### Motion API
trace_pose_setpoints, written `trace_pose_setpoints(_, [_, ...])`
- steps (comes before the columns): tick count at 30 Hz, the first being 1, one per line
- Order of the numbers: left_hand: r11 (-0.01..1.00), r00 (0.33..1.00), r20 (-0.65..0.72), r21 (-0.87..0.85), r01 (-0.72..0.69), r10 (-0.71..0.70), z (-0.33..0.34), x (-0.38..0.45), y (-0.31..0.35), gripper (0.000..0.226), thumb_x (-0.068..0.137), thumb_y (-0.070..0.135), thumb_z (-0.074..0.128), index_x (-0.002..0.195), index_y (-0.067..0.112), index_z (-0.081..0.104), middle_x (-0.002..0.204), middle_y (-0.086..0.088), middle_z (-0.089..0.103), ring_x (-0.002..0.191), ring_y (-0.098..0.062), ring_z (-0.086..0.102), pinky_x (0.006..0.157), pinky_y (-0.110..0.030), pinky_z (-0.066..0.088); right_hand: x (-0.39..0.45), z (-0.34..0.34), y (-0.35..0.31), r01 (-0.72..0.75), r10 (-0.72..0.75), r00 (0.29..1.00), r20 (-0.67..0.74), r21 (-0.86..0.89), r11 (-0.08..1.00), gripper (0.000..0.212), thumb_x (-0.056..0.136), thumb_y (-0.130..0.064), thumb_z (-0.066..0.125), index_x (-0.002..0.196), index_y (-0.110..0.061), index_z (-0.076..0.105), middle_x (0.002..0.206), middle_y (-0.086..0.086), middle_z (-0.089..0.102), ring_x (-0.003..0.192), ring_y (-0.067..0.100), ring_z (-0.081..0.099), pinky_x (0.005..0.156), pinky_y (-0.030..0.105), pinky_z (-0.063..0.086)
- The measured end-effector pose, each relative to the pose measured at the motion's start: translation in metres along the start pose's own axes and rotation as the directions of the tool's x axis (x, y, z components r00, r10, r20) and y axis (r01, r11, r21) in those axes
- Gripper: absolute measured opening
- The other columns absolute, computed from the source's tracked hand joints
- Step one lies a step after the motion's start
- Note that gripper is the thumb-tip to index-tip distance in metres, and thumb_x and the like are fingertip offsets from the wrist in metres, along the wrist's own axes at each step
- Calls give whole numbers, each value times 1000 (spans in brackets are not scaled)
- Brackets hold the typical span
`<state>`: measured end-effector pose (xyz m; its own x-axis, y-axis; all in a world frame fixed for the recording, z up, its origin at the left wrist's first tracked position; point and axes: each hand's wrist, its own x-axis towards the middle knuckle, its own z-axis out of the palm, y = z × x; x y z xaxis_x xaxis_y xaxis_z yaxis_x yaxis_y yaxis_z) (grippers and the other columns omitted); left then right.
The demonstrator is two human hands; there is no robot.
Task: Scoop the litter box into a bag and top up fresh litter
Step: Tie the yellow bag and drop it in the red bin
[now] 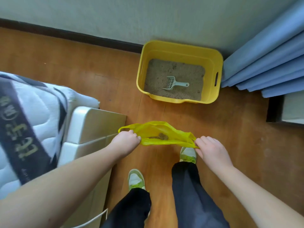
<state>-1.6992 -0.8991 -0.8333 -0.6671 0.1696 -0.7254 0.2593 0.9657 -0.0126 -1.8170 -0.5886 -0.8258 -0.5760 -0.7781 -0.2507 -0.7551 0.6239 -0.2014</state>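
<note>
A yellow litter box [213, 63] stands on the wooden floor against the wall, holding brownish litter [164, 71]. A pale slotted scoop [172, 83] lies flat on the litter. In front of me I hold a yellow plastic bag [174, 134] stretched between both hands above the floor; a brown clump of soiled litter [162, 137] shows through it. My left hand [126, 140] pinches the bag's left handle, and my right hand [210, 148] pinches the right handle.
A white mattress with a dark band [29, 122] on a white bed frame [92, 124] fills the left. Blue curtains [266, 63] hang at the right, with a dark-edged step [286, 111] below. My feet in green-white shoes [136, 179] stand on the floor.
</note>
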Motion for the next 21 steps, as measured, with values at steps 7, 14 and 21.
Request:
trace_pose_setpoints(7, [988, 973, -173, -62, 144, -153, -73, -123, -5, 31, 37, -9, 79, 50, 9, 57, 66, -7, 49, 46, -20, 49, 30, -21, 29, -47, -130, -56, -144, 162, 949, 272, -86, 986, 25, 70, -36, 80, 75, -19, 63, 65, -1, 61, 60, 24, 63, 52, 31, 45])
trace_pose_setpoints(14, [964, 940, -237, -164, 211, -247, -181, -247, -8, 11, 78, 29, 76, 85, 21, 72, 106, -6, 58, 98, -26, 57, 74, -37, 46, -82, -267, -104, -214, 199, 900, 388, -5, 977, 29, 92, -51, 49, 90, -23, 58, 92, -1, 54, 88, 21, 57, 71, 31, 39])
trace_pose_setpoints(21, [818, 943, -284, -575, -23, -174, -260, -345, -20, 32, 93, 48, 55, 75, 23, 48, 80, 6, 48, 78, -18, 54, 70, -33, 43, -109, -399, -146, -148, 120, 971, 209, 127, 981, 27, 91, -49, 53, 83, -23, 54, 81, -10, 49, 75, 10, 48, 63, 24, 34])
